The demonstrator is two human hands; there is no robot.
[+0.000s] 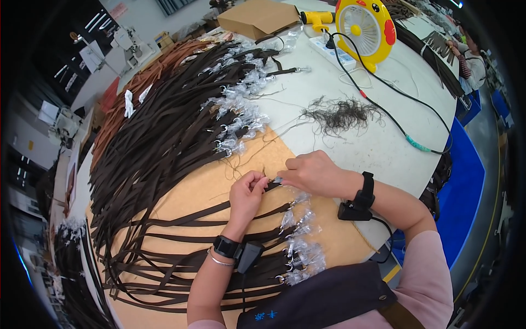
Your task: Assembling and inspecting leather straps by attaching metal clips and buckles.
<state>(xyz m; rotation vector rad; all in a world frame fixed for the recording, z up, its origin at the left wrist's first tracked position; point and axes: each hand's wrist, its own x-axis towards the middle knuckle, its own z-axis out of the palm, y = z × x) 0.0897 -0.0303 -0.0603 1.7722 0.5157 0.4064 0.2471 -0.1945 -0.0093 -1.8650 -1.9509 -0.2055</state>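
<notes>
A dark brown strap (211, 210) runs in from the left across the tan board (350, 230). My left hand (246, 198) is closed in a pinch on it near its end. Close by on the right, my right hand (313, 173) has its fingers pressed together at the same end, around a small blue-grey thing too hidden to name. Loose thread sticks up between the two hands. Below them lie several more dark straps (186, 239), their metal clasps wrapped in clear plastic (298, 222).
A big pile of dark straps (159, 120) covers the left of the table, with reddish-brown straps (137, 82) behind. Thread scraps (342, 115) lie beyond my hands. At the back are a cardboard box (257, 19), a yellow fan (364, 33), a power strip (334, 53) and a black cable (392, 118).
</notes>
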